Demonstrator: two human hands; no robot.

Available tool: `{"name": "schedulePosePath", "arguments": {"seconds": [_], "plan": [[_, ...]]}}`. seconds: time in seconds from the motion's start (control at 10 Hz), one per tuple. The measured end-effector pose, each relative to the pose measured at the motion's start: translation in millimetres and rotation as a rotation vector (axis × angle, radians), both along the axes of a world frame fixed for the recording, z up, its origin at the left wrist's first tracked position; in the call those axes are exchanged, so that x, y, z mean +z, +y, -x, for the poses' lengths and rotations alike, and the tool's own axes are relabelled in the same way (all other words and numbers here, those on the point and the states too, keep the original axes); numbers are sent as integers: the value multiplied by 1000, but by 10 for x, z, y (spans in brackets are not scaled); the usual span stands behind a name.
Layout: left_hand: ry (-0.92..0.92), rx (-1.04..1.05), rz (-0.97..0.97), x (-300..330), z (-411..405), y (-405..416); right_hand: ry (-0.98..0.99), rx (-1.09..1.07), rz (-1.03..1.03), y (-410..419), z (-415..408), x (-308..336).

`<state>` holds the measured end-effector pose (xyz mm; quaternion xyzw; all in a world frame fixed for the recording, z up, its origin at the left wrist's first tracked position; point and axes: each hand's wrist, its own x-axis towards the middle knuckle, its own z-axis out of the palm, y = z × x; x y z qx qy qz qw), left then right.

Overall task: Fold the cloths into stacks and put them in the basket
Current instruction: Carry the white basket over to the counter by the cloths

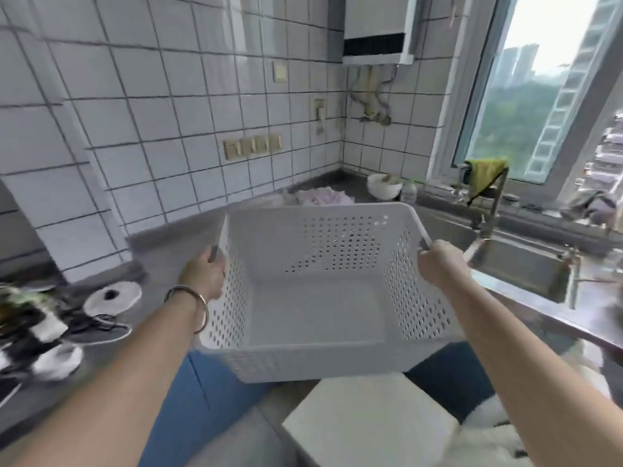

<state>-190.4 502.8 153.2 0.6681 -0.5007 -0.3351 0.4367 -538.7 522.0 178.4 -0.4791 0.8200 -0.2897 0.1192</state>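
Note:
A white perforated plastic basket [320,362] hangs in front of me above my lap, with nothing inside it. My left hand [204,274] grips its left rim at a dark handle. My right hand [438,264] grips the right rim the same way. A crumpled pile of pale pink and white cloths [320,197] lies on the grey counter behind the basket, near the tiled corner.
A steel sink [519,267] with a tap [485,227] sits to the right under the window. A white bowl [384,187] stands in the corner. Shoes and round objects [67,318] lie at the left. A white box [367,423] is below the basket.

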Motion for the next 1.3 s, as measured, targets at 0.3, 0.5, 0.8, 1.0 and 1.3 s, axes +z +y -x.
{"name": "schedulePosePath", "arguments": {"seconds": [0.3, 0.5, 0.8, 1.0, 1.3], "plan": [[-65, 246, -126, -524, -1252, -393, 71, 293, -111, -1286, -1330, -594], [-67, 338, -197, -668, -1784, -1039, 125, 428, -183, -2356, -1995, -740], [124, 434, -213, -940, -2503, -1895, 108, 491, -221, -3608, -2839, -948], [125, 367, -260, -1203, -3015, -2573, 59, 439, -271, -4214, -3285, -1214], [-19, 345, -242, -1167, -3572, -3625, 3, 491, -219, -5156, -3854, -1204]]}}
